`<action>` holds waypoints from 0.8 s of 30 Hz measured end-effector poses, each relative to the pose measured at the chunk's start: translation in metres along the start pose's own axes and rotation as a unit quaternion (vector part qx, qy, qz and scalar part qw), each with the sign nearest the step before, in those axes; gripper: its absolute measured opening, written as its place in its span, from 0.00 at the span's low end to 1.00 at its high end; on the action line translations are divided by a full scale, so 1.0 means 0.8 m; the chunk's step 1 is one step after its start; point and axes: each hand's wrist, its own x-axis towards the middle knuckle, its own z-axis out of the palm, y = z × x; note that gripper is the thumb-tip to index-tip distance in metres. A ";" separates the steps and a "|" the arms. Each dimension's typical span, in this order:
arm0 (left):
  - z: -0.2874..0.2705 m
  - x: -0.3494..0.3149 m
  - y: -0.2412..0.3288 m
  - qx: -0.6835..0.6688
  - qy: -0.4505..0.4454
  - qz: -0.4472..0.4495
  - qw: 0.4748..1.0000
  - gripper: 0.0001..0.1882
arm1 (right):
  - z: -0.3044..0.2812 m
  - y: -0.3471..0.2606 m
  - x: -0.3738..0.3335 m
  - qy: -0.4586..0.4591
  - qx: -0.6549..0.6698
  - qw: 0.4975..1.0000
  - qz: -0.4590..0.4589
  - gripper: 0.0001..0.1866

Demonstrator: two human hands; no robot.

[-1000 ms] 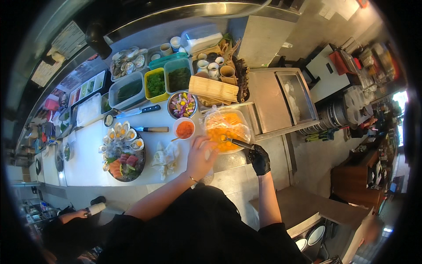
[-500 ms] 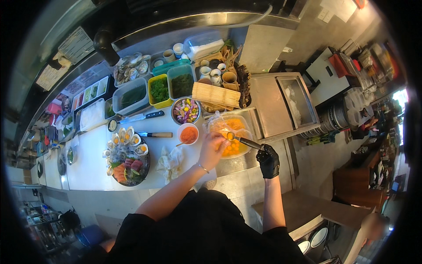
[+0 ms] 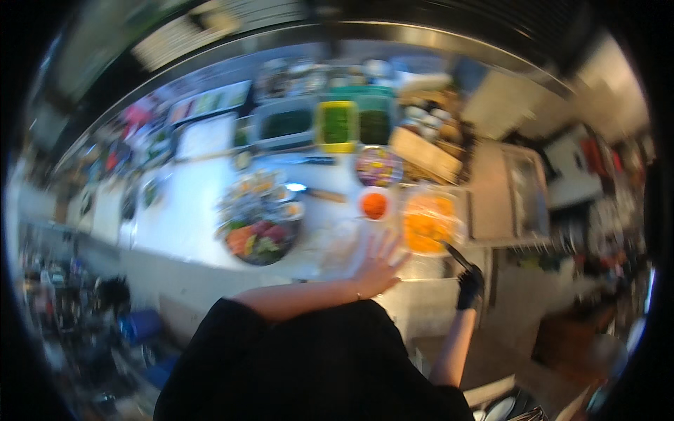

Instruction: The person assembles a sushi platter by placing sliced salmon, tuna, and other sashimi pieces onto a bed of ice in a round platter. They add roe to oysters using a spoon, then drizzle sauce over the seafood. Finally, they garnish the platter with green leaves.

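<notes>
My bare left hand [image 3: 379, 268] is open with fingers spread, over the counter's front edge beside a crumpled white cloth [image 3: 337, 242]. Its palm holds nothing. In a black glove, my right hand [image 3: 470, 286] grips a dark-handled spoon [image 3: 458, 257]. The spoon's head end reaches the near right corner of a clear tub [image 3: 460, 228] of orange egg yolks [image 3: 428, 224]; motion blur hides its bowl. Left of the tub stands a white bowl of orange-red paste [image 3: 373, 205]. Behind that is a metal bowl of chopped colourful flowers [image 3: 379, 167].
A round platter of sliced raw fish and oysters [image 3: 261, 238] sits on the white board [image 3: 175, 224]. Two knives lie behind it, one with a wooden handle [image 3: 328, 196]. Tubs of greens [image 3: 337, 126] line the back. A steel unit [image 3: 495, 189] adjoins on the right.
The view has swung, shifting the counter rightward in the picture. My left hand has left the spoon's bowl and spread open, nearer my body. The spoon has dropped toward the tub's near corner.
</notes>
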 end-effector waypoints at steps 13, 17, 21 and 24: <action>-0.247 -0.236 -0.305 -0.103 0.342 -0.206 0.911 0.22 | 0.235 -0.039 -0.135 -0.181 0.164 0.967 -0.067 0.19; -0.254 -0.323 -0.469 -0.093 0.314 -0.432 0.840 0.21 | 0.414 0.000 -0.197 -0.280 0.072 0.957 0.007 0.16; -0.229 -0.355 -0.551 -0.307 0.248 -0.376 0.839 0.19 | 0.548 0.075 -0.234 -0.270 -0.036 0.962 0.029 0.17; -0.216 -0.356 -0.559 -0.332 0.272 -0.323 0.844 0.17 | 0.614 0.119 -0.232 -0.306 -0.048 0.949 0.053 0.16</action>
